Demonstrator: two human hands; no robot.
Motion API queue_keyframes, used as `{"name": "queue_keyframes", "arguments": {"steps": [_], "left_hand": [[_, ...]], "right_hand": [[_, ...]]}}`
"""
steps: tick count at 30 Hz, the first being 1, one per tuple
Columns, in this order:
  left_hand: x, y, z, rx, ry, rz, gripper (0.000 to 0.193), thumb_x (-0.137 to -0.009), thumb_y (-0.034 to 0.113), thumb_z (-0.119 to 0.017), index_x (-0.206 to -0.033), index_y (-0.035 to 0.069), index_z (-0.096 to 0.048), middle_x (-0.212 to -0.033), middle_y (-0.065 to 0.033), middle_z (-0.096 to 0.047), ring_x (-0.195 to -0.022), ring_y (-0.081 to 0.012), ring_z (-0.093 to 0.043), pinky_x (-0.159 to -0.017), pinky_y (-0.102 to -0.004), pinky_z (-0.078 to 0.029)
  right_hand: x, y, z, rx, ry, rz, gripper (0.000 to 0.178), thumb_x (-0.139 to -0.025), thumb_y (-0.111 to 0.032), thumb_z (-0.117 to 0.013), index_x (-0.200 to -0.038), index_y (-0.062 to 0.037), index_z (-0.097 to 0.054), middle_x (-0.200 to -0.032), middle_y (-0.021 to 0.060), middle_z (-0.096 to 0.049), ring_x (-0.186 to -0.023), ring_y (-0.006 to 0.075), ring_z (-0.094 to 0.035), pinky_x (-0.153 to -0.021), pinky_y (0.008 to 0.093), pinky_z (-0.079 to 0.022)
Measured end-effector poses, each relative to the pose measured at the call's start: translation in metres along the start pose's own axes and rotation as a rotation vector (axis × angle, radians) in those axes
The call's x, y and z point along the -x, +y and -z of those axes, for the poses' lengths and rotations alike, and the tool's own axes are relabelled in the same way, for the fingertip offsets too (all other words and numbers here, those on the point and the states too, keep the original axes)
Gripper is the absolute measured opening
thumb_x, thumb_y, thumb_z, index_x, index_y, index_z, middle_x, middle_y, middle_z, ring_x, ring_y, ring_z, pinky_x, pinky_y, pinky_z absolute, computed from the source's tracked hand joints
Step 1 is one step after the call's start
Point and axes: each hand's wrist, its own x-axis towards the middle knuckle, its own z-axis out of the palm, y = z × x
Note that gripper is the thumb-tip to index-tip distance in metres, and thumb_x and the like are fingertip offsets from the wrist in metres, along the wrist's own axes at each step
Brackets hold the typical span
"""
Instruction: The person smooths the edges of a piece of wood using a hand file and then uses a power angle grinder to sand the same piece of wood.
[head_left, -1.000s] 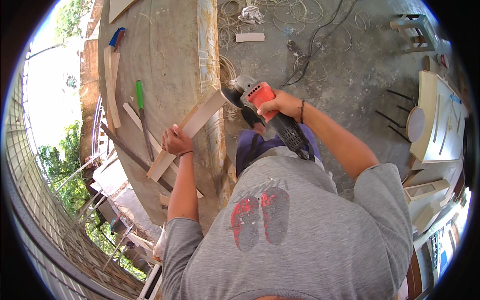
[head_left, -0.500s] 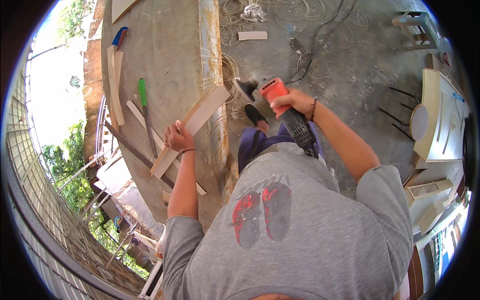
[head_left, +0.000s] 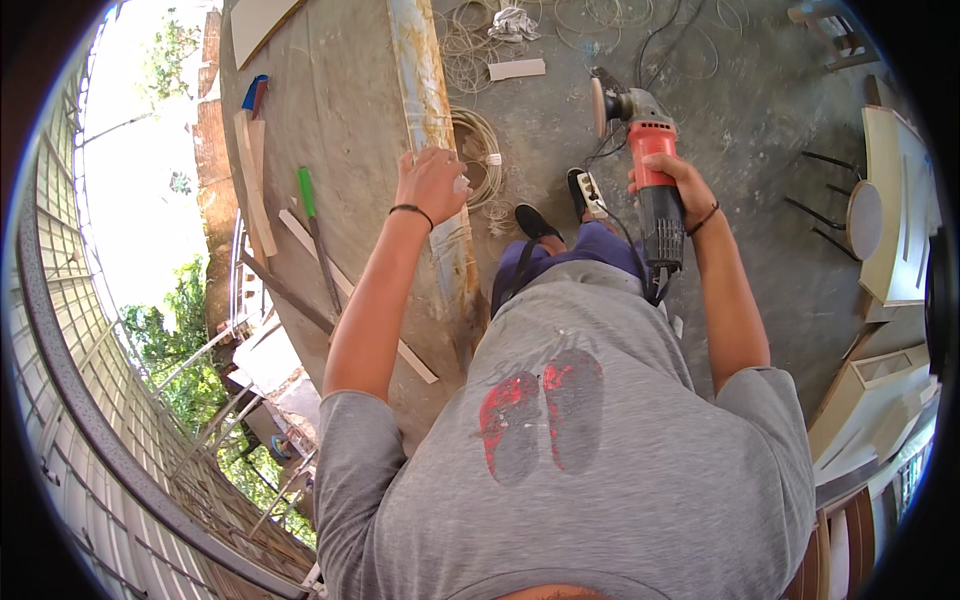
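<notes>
My left hand (head_left: 432, 185) is closed over the long rusty-edged ledge (head_left: 420, 60). A small pale end of the wooden board (head_left: 461, 184) shows beside its fingers; the rest of the board is hidden. On the right, my right hand (head_left: 688, 190) grips a red and black angle grinder (head_left: 658, 225) by its body. The round pad (head_left: 599, 107) at the grinder's head faces left, held apart from the board. Whether the pad is spinning cannot be seen. A black cord trails from the grinder's rear.
On the grey tabletop lie a green-handled long tool (head_left: 308, 195), a pale wooden strip (head_left: 300, 235), and a blue-handled tool (head_left: 256, 92). Coiled cable (head_left: 487, 150) and a white power strip (head_left: 591, 193) are on the floor. A round-seated stool (head_left: 864, 220) stands right.
My left hand has moved up and right, and the board it held lengthwise across the tabletop is now mostly out of sight. The grinder has moved right and upward, away from the left hand.
</notes>
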Motion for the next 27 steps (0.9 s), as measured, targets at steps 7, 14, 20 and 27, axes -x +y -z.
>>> {"name": "queue_keyframes", "arguments": {"steps": [7, 14, 20, 27], "left_hand": [[-0.022, -0.009, 0.002, 0.188, -0.206, 0.013, 0.026, -0.070, 0.025, -0.074, -0.091, 0.010, -0.067, -0.102, -0.0090, -0.064, -0.105, -0.0297, -0.055, -0.088, -0.0397, -0.045], [-0.009, -0.004, -0.009, 0.182, 0.100, -0.072, 0.020, -0.066, 0.017, -0.075, -0.081, 0.011, -0.063, -0.092, -0.0070, -0.061, -0.101, -0.0299, -0.055, -0.090, -0.0416, -0.042], [-0.017, -0.009, -0.015, 0.199, -0.009, 0.020, 0.014, -0.069, 0.020, -0.073, -0.077, 0.012, -0.065, -0.087, -0.0068, -0.063, -0.099, -0.0301, -0.056, -0.090, -0.0437, -0.041], [-0.021, -0.009, -0.003, 0.619, -0.129, 0.221, 0.024, -0.077, 0.027, -0.072, -0.078, 0.004, -0.068, -0.077, -0.0100, -0.067, -0.076, -0.0219, -0.062, -0.077, -0.0329, -0.046]], "right_hand": [[0.011, 0.018, 0.025, -0.129, 0.047, -0.014, 0.042, -0.078, -0.031, -0.067, -0.098, 0.0050, -0.059, -0.081, 0.0134, -0.064, -0.063, 0.0173, -0.063, -0.055, 0.0277, -0.054], [0.013, 0.023, 0.039, -0.198, 0.048, 0.038, 0.046, -0.080, -0.030, -0.065, -0.108, 0.0047, -0.053, -0.089, 0.0131, -0.063, -0.072, 0.0195, -0.065, -0.060, 0.0315, -0.057], [0.010, 0.024, 0.043, -0.173, 0.027, 0.049, 0.047, -0.081, -0.029, -0.064, -0.111, 0.0052, -0.051, -0.092, 0.0131, -0.063, -0.076, 0.0201, -0.066, -0.063, 0.0328, -0.058], [0.018, 0.021, 0.028, -0.144, 0.100, 0.065, 0.044, -0.078, -0.032, -0.066, -0.099, 0.0057, -0.058, -0.080, 0.0142, -0.064, -0.063, 0.0173, -0.063, -0.054, 0.0270, -0.053]]}}
